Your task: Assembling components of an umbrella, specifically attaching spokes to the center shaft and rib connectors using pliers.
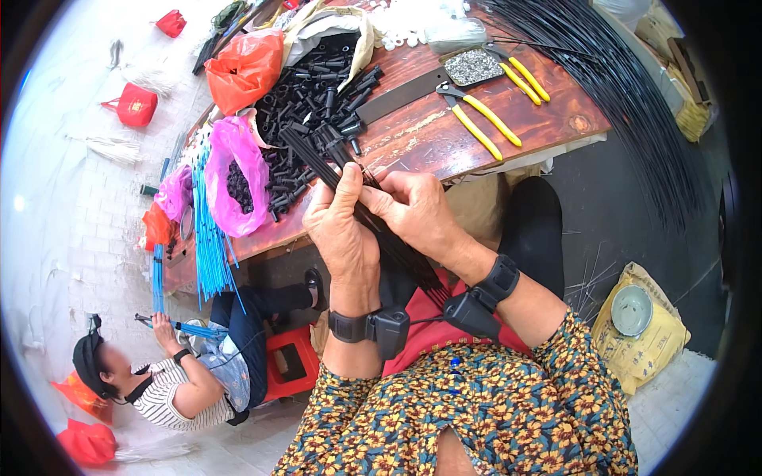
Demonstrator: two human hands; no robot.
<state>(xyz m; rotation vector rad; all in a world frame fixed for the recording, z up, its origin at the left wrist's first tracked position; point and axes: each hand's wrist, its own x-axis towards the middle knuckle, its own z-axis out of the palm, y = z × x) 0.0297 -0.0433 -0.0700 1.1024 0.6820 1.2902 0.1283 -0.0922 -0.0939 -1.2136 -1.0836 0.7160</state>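
Note:
A bundle of thin black rods point(401, 252) runs slantwise between my hands, with thicker black ends point(308, 152) over the table's near edge. My left hand point(345, 226) is closed around it, thumb pointing up. From the other side my right hand point(417, 208) is closed too, thumb and forefinger pinching at the bundle beside my left thumb. Exactly which rods those fingertips grip is hidden. Beyond my hands lies a heap of short black tubular pieces point(317, 83), spilling from a pale sack point(367, 40). The bundle's lower end drops toward my lap.
On the wooden table point(556, 119) lie two yellow-handled pliers point(482, 127), point(525, 79), a flat metal bar point(405, 94) and a tray of small metal bits point(474, 67). Long black rods point(635, 111) overhang its right side. At left, a seated co-worker point(186, 389) holds blue rods.

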